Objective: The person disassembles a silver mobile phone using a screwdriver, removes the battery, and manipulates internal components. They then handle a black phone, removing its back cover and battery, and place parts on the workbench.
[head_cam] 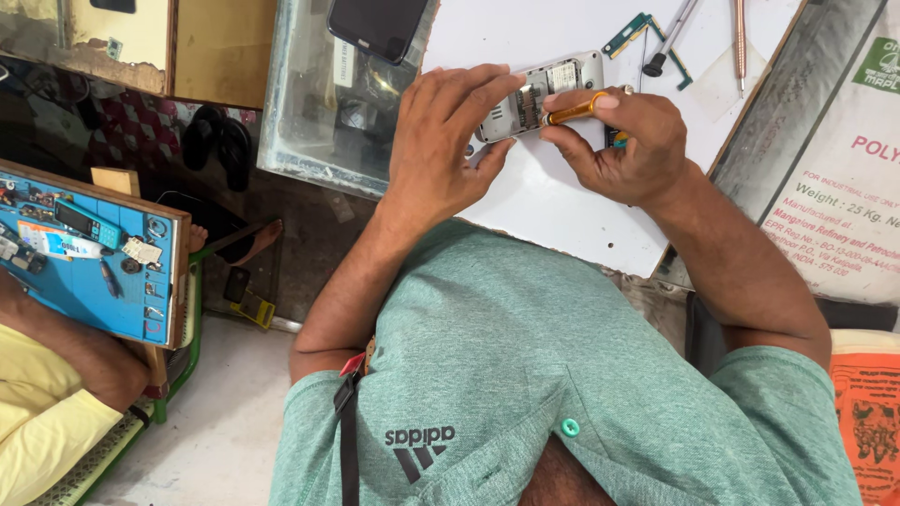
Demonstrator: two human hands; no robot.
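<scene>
While the small silver-grey mobile phone with its back cover off (537, 96) is kept flat on the white board (553, 211) in the upper middle of the frame, it is pinned there by the left hand (441, 150), whose fingers are spread over the phone's left end and closed against its edge, apparently so that the body cannot slide or turn. The exposed inside of the phone is left facing up, which gives open access to the parts within.

A slim screwdriver with an orange-yellow handle (574, 110) is pinched between thumb and fingertips of the right hand (623, 141), with the fingers closed tight on it; the tool is laid low and nearly level, its tip directed into the open back of the phone, seemingly for fine control.

Further up the board, a small green circuit strip (626, 33), grey metal tweezers (670, 37) and a thin copper-coloured tool (740, 33) are set within reach. A dark flat phone (377, 25) is rested on the glass case at the top. At the left edge, a blue work mat with small parts (89, 253) is held on another person's lap.
</scene>
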